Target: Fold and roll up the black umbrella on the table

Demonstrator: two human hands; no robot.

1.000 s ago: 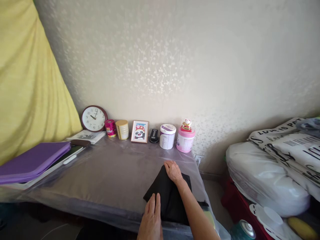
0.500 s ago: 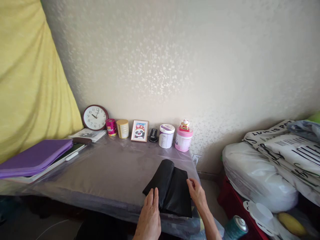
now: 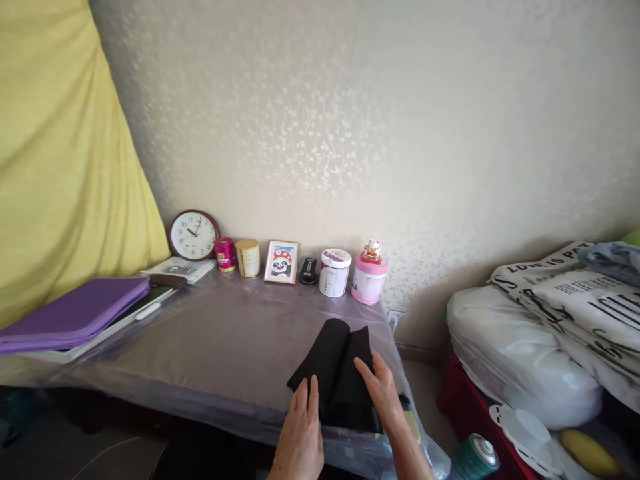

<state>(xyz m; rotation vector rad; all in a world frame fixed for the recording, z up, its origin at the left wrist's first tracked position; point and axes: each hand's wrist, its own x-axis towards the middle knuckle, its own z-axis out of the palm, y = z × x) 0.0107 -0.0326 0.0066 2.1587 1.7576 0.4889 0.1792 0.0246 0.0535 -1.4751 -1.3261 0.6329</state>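
A black folded sheet point(image 3: 345, 373), perhaps cloth or soft leather, lies near the table's front right corner. Its left side is rolled over into a rounded fold, and its right flap is partly raised. My left hand point(image 3: 301, 427) rests on the lower left of the sheet with fingers straight and flat. At the right edge, my right hand point(image 3: 385, 393) has its thumb over the flap and its fingers along the outer side, gripping it. Part of that edge is hidden behind the right hand.
Along the wall stand a clock point(image 3: 194, 235), a magenta can point(image 3: 225, 255), a yellow-lidded tub point(image 3: 249, 259), a panda picture point(image 3: 281, 262), a white tub point(image 3: 334, 275) and a pink tub point(image 3: 369, 280). Purple folders point(image 3: 75, 313) lie left. A spray can point(image 3: 475, 457) stands right, below the table.
My right hand has moved left and over the sheet's right edge, and the right flap has shifted inward with it. The left hand stays nearly in place.
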